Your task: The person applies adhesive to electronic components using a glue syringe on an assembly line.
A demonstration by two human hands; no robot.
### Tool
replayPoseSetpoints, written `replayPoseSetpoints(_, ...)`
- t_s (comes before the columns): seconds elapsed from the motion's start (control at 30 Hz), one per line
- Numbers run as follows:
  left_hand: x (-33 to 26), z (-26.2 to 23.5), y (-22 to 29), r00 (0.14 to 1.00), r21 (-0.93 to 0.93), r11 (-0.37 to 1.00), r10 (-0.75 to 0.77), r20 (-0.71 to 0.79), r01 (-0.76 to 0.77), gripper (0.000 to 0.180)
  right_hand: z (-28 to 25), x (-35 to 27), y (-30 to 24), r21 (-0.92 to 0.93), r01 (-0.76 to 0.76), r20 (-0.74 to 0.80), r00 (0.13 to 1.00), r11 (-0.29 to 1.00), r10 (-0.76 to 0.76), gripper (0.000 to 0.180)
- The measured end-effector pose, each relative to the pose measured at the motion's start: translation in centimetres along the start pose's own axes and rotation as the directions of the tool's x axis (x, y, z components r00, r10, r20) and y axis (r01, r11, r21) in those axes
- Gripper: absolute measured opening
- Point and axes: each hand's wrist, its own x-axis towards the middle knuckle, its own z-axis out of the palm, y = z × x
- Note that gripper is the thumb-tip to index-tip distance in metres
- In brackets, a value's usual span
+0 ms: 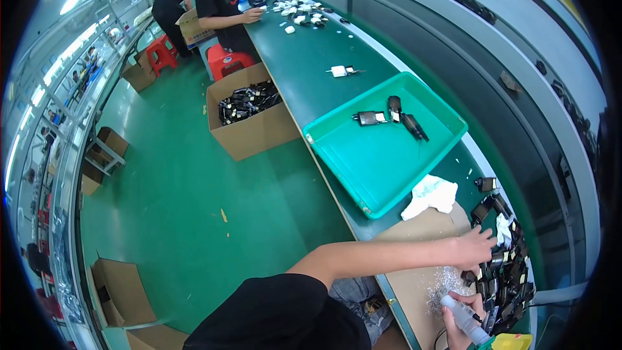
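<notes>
My left hand (pixel 476 247) reaches across the bench with its fingers apart, at the edge of a pile of small black box-shaped parts (pixel 505 285) with pale labels. Just beyond its fingertips, a crumpled white piece (pixel 503 230) lies on the pile; whether they touch it, I cannot tell. Lower down, my right hand (pixel 461 330) is wrapped round a pale, cylindrical tool (pixel 461 314) with a white end. The tool's exact kind is unclear. Silvery flecks (pixel 444 288) are scattered over the brown cardboard sheet (pixel 411 272) beside it.
A green tray (pixel 350 178) on the bench contains 3 dark parts. Next to it is a white cloth (pixel 433 196). One white part (pixel 340 71) lies beyond. A cardboard box (pixel 249 139) of black parts stands left of the bench. Another person (pixel 227 13) works at the far end.
</notes>
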Motion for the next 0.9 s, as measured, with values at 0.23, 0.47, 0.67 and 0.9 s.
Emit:
replayPoseSetpoints(0.23,-1.3,-0.8,-1.8,0.968,-0.123,0.962,0.230,-0.104,-0.242,0.048,0.7,-1.4,4.8,-0.015,-0.026,-0.052,0.998,1.000,0.025,0.033)
replayPoseSetpoints(0.47,-0.9,-2.5,-2.5,0.979,-0.141,0.968,0.204,-0.022,-0.205,0.064,-0.5,-0.1,1.5,-0.027,-0.013,-0.035,0.999,1.000,0.012,0.025)
replayPoseSetpoints(0.67,0.5,-5.6,-2.5,0.977,-0.342,0.919,0.213,0.014,-0.196,0.040,-0.6,-0.5,1.5,0.136,-0.151,-0.040,0.987,0.979,0.158,0.026)
replayPoseSetpoints(0.9,1.2,-8.0,-2.9,0.934,-0.675,0.714,-0.084,-0.346,-0.185,0.033,-0.2,-0.6,1.5,0.288,-0.257,-0.009,0.963,0.922,0.271,0.019)
